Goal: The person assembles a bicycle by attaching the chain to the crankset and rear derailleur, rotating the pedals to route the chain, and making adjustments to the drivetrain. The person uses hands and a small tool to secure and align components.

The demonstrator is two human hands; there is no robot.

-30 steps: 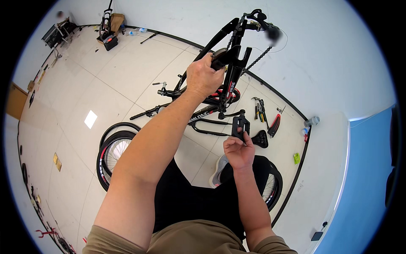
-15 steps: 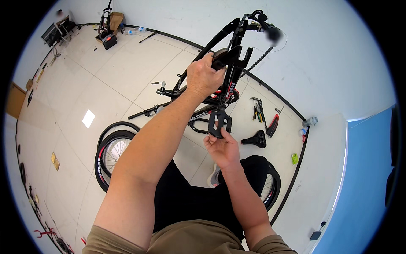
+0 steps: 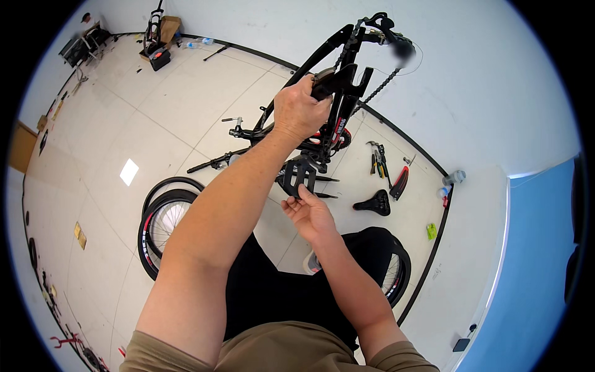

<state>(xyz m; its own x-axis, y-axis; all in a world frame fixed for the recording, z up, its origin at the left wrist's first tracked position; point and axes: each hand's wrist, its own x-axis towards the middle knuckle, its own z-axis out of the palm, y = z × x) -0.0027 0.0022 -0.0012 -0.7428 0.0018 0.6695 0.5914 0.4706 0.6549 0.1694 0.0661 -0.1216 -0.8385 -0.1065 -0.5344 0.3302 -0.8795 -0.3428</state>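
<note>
A black bicycle frame (image 3: 338,84) with red and white markings is held raised in front of me, its wheels off. My left hand (image 3: 302,110) is closed around a rear tube near the forked axle slot. Below it, my right hand (image 3: 313,216) pinches the lower edge of a black platform pedal (image 3: 300,173) between thumb and fingers. The pedal sits by the end of the crank; how it joins is too small to tell. A chain (image 3: 379,88) hangs in a loop from the rear derailleur (image 3: 379,25) to the red-edged chainring (image 3: 344,140).
Right of the frame, a saddle (image 3: 374,204), pliers (image 3: 382,162) and a red-black part (image 3: 401,184) lie on tiles. Wheels (image 3: 147,232) rest at left, another (image 3: 404,273) beside my right knee. A toolbox (image 3: 160,59) stands far back; a person (image 3: 88,22) is at far upper left.
My right hand has swung the pedal down and to the left, and the pedal has turned. My left hand stays on the frame, almost unmoved.
</note>
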